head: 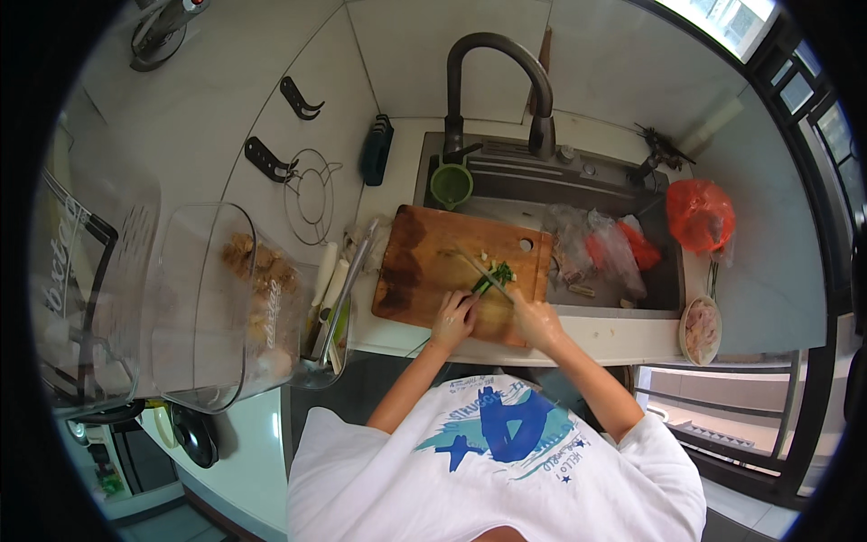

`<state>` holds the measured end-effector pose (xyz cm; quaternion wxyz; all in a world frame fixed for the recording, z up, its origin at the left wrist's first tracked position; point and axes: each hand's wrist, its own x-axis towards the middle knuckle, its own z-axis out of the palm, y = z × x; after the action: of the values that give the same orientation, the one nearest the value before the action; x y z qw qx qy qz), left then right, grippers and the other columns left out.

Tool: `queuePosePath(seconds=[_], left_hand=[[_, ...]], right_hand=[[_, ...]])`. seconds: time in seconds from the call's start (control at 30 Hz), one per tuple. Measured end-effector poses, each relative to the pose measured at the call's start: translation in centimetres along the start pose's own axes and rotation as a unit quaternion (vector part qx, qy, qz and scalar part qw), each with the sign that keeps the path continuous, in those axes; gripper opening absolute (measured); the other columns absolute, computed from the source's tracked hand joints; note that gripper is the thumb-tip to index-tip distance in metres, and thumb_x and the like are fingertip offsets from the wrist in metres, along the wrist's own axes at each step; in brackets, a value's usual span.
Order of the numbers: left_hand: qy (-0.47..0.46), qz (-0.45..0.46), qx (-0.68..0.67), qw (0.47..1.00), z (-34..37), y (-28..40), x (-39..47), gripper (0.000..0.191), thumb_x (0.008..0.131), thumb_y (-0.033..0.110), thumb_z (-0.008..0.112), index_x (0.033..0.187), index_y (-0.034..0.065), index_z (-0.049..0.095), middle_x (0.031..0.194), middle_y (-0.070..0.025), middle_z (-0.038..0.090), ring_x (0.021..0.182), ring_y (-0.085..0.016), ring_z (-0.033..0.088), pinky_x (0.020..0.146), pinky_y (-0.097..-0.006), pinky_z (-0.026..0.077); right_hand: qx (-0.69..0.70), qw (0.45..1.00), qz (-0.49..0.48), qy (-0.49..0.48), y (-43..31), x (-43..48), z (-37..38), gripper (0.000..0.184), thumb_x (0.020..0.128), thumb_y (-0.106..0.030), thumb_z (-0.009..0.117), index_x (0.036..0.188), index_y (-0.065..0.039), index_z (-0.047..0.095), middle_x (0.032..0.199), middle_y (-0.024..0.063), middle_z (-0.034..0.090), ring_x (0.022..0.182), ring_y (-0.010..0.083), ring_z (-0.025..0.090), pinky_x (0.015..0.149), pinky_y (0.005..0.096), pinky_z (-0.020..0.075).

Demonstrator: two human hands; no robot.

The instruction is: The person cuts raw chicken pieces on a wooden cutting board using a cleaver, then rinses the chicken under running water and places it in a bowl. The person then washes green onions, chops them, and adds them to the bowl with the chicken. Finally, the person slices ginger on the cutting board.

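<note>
A wooden cutting board (433,237) lies partly over the sink's left side. My right hand (538,322) grips a kitchen knife (486,272), its blade slanting up and left across the board. Close to the blade, my left hand (454,320) has its fingers on a bunch of green stalks (478,284), pressed against the wood. Chopped green pieces (501,272) sit right beside the blade, with a few pale bits scattered above them. Most of the knife's handle is hidden inside my right hand.
The sink (667,271) holds crumpled plastic bags (613,254) under a tall faucet (500,42). A green strainer-like cup (452,184) hangs near its base. On the right are a red bag (700,215) and a bowl of raw meat (702,330). Clear bins (203,298) and a utensil holder (325,372) stand left.
</note>
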<state>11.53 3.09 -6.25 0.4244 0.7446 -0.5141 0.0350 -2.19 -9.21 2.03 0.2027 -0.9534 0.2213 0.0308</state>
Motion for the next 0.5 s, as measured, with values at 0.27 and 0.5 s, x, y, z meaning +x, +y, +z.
queuePosePath(seconds=[0.27, 0.5], left_hand=[[0.011, -0.030, -0.026, 0.999, 0.0, -1.0, -0.7, 0.020, 0.071, 0.000, 0.062, 0.090, 0.0048, 0.064, 0.083, -0.0070, 0.060, 0.077, -0.026, 0.054, 0.070, -0.0358, 0.047], [-0.010, 0.020, -0.014, 1.000, -0.7, -0.5, -1.2, 0.022, 0.071, -0.001, 0.060, 0.093, 0.0047, 0.063, 0.097, -0.0083, 0.062, 0.084, -0.027, 0.056, 0.073, -0.0350, 0.048]], right_hand=[[-0.002, 1.000, -0.025, -0.014, 0.3, -2.9, -0.3, 0.025, 0.077, -0.008, 0.050, 0.100, -0.004, 0.040, 0.071, 0.0213, 0.059, 0.059, 0.0417, 0.056, 0.051, 0.0488, 0.0446], [0.024, 0.999, 0.002, -0.023, -0.9, 0.7, -0.6, 0.023, 0.077, -0.007, 0.050, 0.097, -0.003, 0.039, 0.063, 0.0200, 0.058, 0.060, 0.0385, 0.058, 0.052, 0.0468, 0.0461]])
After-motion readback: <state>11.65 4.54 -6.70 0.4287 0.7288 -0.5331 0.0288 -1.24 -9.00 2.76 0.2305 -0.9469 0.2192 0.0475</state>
